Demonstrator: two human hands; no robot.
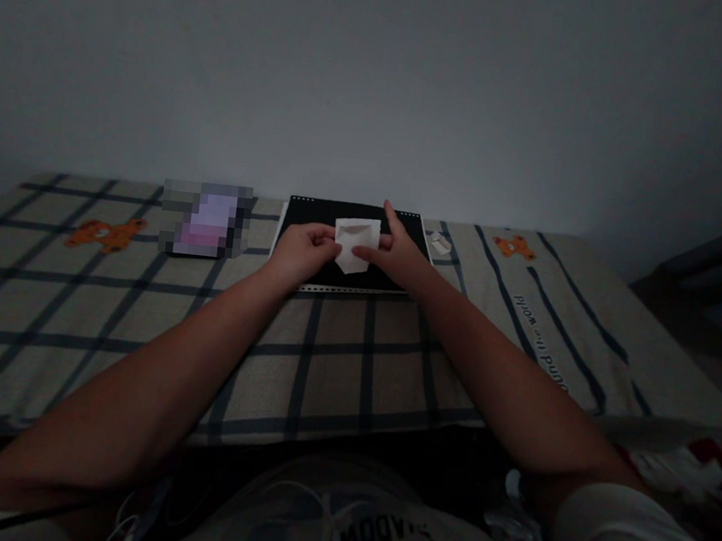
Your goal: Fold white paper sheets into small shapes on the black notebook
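- So, dim room, hard to see fine detail, but both hands are up on one folded white paper, held straight ahead of the person, well out at arm's reach
- left hand is closed up narrow, fingertips pinching the paper's left edge
- right hand has the right edge, thumb laid on the front, and one finger sticks up toward the wall instead of gripping
- the main thing spatially: the paper sits right between the two hands, touching both, so neither hand is nearer than the other
- its flat edge faces the wall and its pointed end faces back at the person, so the long way runs away from the body rather than side to side, though it's close to as wide as it is tall
- can't tell if it's lifted a little or resting, but it's over a black pad with a row of punch holes along the near and far edges
- pad lies on a checked sheet with orange bear prints
- just right of the pad there's a small white folded bit, apart from both hands
- left of the pad is a blurred-out patch, no idea what it is
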